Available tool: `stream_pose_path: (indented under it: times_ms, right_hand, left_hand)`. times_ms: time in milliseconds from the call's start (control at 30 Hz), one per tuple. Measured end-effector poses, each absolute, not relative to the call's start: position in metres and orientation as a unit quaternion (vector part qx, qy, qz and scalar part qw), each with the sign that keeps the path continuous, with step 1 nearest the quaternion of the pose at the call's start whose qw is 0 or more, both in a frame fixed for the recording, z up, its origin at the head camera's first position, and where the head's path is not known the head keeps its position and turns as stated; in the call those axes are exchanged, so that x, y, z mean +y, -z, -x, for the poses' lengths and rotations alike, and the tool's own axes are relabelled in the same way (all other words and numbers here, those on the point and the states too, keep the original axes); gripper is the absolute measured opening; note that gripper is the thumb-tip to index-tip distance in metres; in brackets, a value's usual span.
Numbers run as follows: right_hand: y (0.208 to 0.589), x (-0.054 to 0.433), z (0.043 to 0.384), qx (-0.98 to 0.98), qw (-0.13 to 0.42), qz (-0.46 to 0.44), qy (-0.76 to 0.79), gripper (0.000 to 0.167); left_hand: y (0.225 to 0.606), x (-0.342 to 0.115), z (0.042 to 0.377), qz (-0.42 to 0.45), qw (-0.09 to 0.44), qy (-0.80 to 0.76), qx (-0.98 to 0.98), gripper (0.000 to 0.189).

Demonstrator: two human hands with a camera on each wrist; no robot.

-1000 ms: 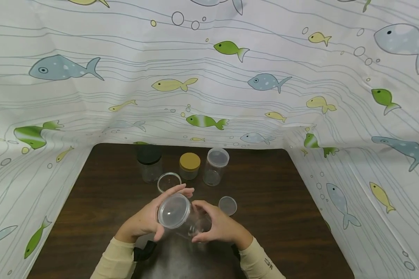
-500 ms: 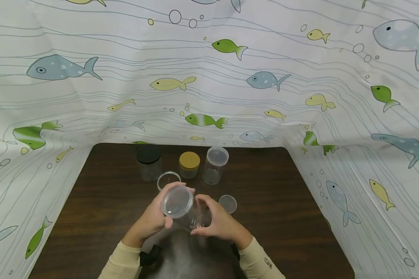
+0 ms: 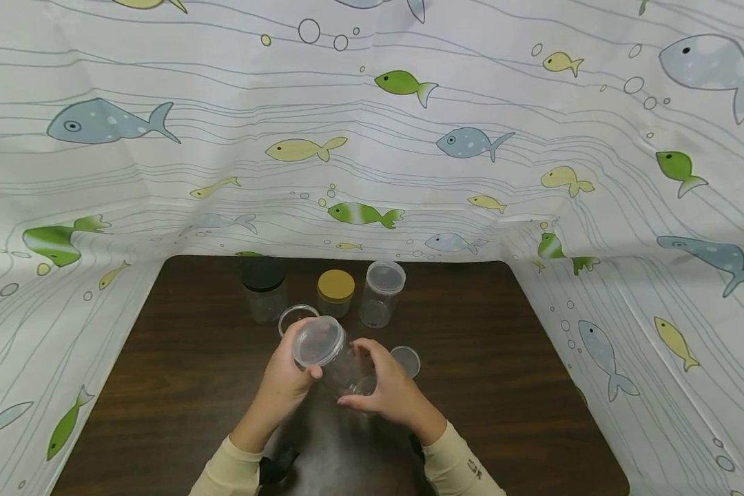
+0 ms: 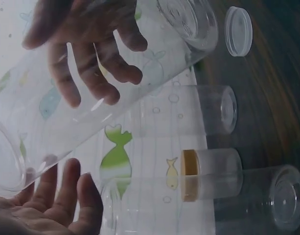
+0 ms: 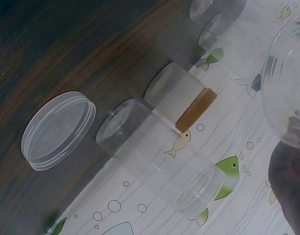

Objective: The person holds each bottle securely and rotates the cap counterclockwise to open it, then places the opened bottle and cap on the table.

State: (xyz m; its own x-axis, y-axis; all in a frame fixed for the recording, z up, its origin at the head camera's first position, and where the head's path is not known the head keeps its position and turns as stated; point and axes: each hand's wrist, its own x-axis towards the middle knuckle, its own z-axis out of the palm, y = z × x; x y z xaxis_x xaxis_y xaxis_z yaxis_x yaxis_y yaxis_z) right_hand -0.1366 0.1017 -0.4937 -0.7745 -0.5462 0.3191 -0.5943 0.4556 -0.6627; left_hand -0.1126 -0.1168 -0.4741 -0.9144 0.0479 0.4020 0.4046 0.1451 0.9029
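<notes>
A clear jar (image 3: 347, 368) with a translucent screw lid (image 3: 319, 341) is held tilted above the table, lid end toward the upper left. My left hand (image 3: 285, 375) grips it around the lid end, thumb at the lid's lower edge. Around the base end curls my right hand (image 3: 393, 386), thumb below and fingers above. Through the clear wall of the jar (image 4: 154, 78), the right hand's spread fingers (image 4: 105, 88) show in the left wrist view. Just right of the right hand, a loose translucent lid (image 3: 406, 361) lies on the table.
Toward the back of the dark wooden table (image 3: 490, 386) stand a black-lidded jar (image 3: 265, 293), a small gold-lidded jar (image 3: 335, 295) and a tall clear lidded jar (image 3: 381, 295). An open clear jar (image 3: 297, 310) is partly behind my left hand. A fish-patterned sheet (image 3: 223, 151) surrounds the table.
The held jar has moved up and slightly right in the head view, along with both hands. The left hand's fingers have drawn in closer around the lid end.
</notes>
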Motion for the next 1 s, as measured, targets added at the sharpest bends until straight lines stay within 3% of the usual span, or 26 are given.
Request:
stream_pose_path:
  times_ms: [333,767,1000]
  right_hand:
    - [0.496,0.101,0.137,-0.849,0.025,-0.326,-0.415,0.088]
    - [0.494,0.109,0.138,-0.794,-0.031,-0.393,-0.463,0.089]
    - [0.496,0.108,0.141,-0.756,-0.082,-0.44,-0.477,0.083]
  left_hand:
    - [0.477,-0.121,0.114,0.153,0.142,0.614,-0.761,0.109]
    - [0.482,-0.154,0.126,0.322,0.008,0.714,-0.622,0.1]
    - [0.479,-0.158,0.125,0.393,-0.019,0.682,-0.616,0.105]
